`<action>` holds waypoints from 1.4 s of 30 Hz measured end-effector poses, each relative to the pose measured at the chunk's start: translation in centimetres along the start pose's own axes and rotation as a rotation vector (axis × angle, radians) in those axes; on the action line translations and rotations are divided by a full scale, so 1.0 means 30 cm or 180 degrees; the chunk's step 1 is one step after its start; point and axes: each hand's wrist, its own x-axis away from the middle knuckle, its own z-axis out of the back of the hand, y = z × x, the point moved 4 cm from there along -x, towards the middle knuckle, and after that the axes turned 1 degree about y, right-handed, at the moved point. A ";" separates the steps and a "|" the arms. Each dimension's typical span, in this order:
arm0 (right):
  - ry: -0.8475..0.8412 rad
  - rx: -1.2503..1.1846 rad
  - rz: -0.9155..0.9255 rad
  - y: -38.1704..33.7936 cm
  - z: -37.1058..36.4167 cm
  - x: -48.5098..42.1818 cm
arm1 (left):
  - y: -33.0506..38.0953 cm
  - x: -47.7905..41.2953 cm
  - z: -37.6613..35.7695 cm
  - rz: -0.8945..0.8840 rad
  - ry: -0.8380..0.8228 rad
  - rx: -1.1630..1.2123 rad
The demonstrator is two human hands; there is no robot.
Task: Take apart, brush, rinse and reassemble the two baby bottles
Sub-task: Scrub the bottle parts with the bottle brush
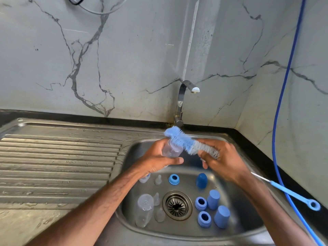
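Observation:
My left hand [156,159] grips a clear baby bottle body [171,150] above the sink basin. My right hand [220,160] holds the bottle brush [184,142] by its white bristles, and the blue bristle head lies across the bottle's top. The brush's blue handle [292,196] sticks out to the right behind my wrist. A second clear bottle [144,210] lies on the basin floor at the left. Clear teats [158,180] lie near it. Blue collar rings [174,179] and blue caps [201,180] are spread over the basin's right half.
The steel sink [230,233] has a round drain [177,205] in the middle and a wet ribbed draining board [56,166] to the left. A tap [184,96] stands at the back, with no water running. A blue hose [282,103] hangs down the right wall.

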 end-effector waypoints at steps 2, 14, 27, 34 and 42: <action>-0.0481 -0.0300 0.0380 -0.034 -0.024 0.017 | -0.011 0.001 -0.001 0.0040 -0.0017 0.0156; 0.0037 -0.0210 -0.0103 0.027 -0.011 -0.015 | -0.007 -0.010 0.005 0.0063 0.0177 0.0182; -0.0210 -0.0815 0.0172 0.009 -0.060 -0.001 | -0.027 -0.028 0.005 0.0020 0.0068 0.0528; -0.0564 -0.1069 0.0260 -0.011 -0.093 0.016 | -0.029 -0.017 0.007 0.0080 0.0118 0.0365; -0.0061 -0.0636 -0.0142 0.029 -0.064 -0.015 | -0.023 -0.010 0.009 0.0107 0.0170 0.0232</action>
